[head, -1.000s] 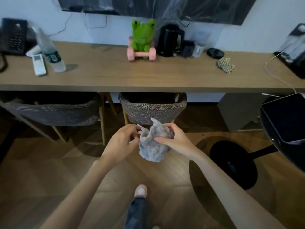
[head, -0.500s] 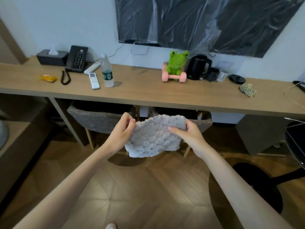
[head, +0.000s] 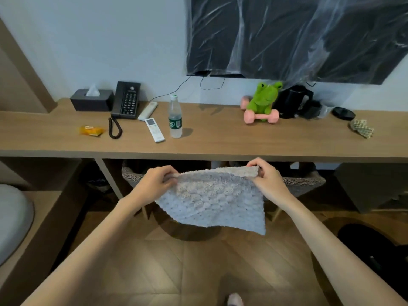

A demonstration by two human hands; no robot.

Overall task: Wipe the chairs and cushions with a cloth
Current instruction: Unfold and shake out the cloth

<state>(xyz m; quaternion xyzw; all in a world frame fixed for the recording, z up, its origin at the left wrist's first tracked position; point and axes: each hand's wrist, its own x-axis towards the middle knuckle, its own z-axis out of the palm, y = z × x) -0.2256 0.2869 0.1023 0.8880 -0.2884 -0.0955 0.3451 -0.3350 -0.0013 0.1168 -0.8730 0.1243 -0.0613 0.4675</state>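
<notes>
So the person's got the cloth (head: 212, 202) spread out in mid-air. The left hand (head: 154, 184) and right hand (head: 268, 180) each have a pinch grip clamped on a top corner, and the rest hangs below the grips. Nothing looks wiped yet. One chair (head: 132, 175) is tucked behind the left grip and a second chair (head: 304, 184) behind the right, both under the worktop (head: 220, 149) edge just above the knuckles. The risk as I see it: pulling a chair out means freeing a hand, and a one-corner pinch could let the cloth slide to the floor. A yanked chair might also bump the worktop and tip the water bottle (head: 175, 118) up beyond the left grip.
</notes>
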